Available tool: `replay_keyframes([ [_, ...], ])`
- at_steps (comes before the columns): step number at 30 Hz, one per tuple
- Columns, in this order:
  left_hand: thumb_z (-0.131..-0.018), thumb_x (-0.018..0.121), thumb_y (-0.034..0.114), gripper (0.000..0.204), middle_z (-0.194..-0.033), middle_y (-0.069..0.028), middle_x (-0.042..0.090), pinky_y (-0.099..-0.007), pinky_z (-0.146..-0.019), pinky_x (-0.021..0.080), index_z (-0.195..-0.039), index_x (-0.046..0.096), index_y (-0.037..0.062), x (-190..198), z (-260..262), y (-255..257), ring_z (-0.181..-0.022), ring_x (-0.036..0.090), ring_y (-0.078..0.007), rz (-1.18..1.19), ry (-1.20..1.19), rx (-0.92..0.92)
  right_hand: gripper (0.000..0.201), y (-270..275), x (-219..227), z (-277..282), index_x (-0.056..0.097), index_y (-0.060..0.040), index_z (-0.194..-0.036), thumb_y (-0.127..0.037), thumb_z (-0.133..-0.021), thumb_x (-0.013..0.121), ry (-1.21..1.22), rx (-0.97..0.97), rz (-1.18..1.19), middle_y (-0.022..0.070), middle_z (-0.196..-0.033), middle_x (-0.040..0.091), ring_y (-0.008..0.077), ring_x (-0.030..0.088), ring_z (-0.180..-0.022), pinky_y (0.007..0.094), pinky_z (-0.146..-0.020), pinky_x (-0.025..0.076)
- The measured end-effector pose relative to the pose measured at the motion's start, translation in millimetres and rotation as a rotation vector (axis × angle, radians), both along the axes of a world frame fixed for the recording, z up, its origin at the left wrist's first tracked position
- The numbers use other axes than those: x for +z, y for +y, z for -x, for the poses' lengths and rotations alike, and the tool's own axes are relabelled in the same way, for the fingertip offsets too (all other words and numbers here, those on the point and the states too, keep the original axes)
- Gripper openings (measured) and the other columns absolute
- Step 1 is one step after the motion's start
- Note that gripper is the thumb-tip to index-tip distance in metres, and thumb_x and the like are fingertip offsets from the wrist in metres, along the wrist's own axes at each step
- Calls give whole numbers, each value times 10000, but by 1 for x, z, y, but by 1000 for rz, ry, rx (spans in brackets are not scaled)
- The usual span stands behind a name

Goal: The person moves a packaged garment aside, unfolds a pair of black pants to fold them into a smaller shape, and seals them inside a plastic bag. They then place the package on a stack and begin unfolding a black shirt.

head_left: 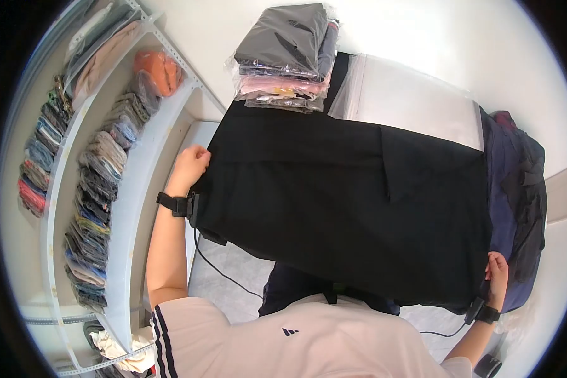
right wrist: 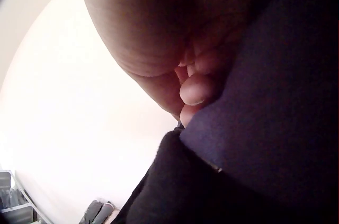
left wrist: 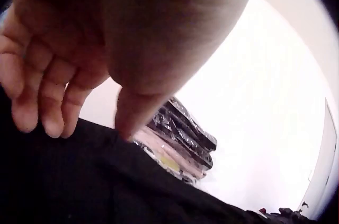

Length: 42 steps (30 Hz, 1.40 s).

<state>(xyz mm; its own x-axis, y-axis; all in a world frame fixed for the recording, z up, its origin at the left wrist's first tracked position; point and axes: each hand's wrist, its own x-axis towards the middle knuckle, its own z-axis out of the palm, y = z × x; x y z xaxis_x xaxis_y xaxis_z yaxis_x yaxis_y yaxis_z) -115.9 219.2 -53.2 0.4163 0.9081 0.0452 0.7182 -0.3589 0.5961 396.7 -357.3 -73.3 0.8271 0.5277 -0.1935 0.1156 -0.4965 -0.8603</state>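
Note:
A broad piece of black cloth, seemingly a garment (head_left: 321, 208), lies spread over the table, a folded flap (head_left: 416, 160) at its upper right. My left hand (head_left: 192, 165) is by its left edge; in the left wrist view that hand (left wrist: 58, 65) has loosely bent fingers, with the thumb apart from them and the fingertips close over the cloth (left wrist: 69, 176). At the lower right edge my right hand (head_left: 498, 271) pinches the black garment. Curled fingers show in the right wrist view, where the right hand (right wrist: 175, 65) is partly hidden behind dark fabric (right wrist: 275, 118).
Bagged folded clothes (head_left: 283, 57) are stacked at the back of the table, beside a clear plastic sheet (head_left: 416, 94). Dark garments (head_left: 516, 189) hang over the right side. Shelves (head_left: 148, 170) of folded clothes stand at left. Cables (head_left: 223, 271) run from both wrist cameras.

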Motion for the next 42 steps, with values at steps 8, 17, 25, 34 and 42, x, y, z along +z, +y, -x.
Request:
replay_keyframes([
  [8,-710,741,339,394,-693,-153,587,-385,-610,449,-754,536,6,-11,17,-66,-651,572,-304,-118,202,51,188,5,7,7,607,-75,-987,-232,-945,512,-7,12,16,-61,-631,501,4,407,-496,148,-456,308],
  [17,-921,550,294,327,-630,-3,505,-263,-542,376,-720,541,36,-77,89,-184,-607,474,-108,223,-375,294,287,-73,23,94,652,-23,-867,-272,-927,523,51,-85,138,31,-736,631,94,561,-616,222,-585,444],
  [25,-857,632,171,486,-1226,-77,521,-302,-993,330,-1273,435,15,-155,55,-215,-1152,464,-174,651,-837,263,387,-70,-55,142,588,12,-1086,-308,-870,619,123,-177,44,82,-1026,634,152,579,-965,276,-807,450],
  [34,-879,605,148,396,-1201,-2,551,-316,-885,403,-1252,484,88,-157,66,-228,-1077,499,-122,928,-877,143,295,-73,-112,156,540,-54,-1060,-216,-845,663,408,-172,-449,10,-974,576,102,532,-942,240,-856,396],
  [42,-852,577,87,366,-1075,-9,601,-226,-669,435,-1210,502,69,-121,104,-242,-750,561,-89,980,-1070,-13,260,-49,-72,180,555,-45,-1102,-217,-908,576,431,-187,-613,9,-1064,601,95,550,-986,252,-864,418],
])
